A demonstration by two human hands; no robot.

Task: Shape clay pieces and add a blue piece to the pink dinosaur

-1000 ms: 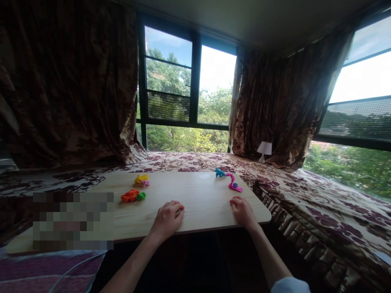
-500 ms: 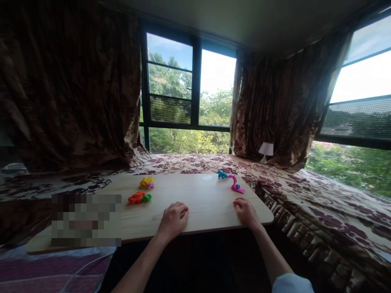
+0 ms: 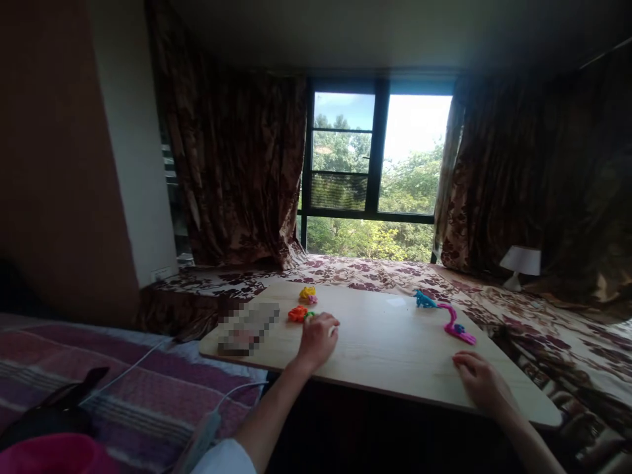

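Under both hands lies the wooden tabletop (image 3: 385, 342). The left hand (image 3: 318, 336) rests on it loosely curled, holding nothing, its fingertips touching the orange-and-green clay piece (image 3: 300, 314); a yellow clay piece (image 3: 307, 293) sits just beyond. The right hand (image 3: 481, 382) lies flat, empty, with the pink clay strip (image 3: 457, 326) just ahead of it.

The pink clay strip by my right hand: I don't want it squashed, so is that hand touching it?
Apart. The head view shows bare wood of the table between the right hand and the pink clay strip.
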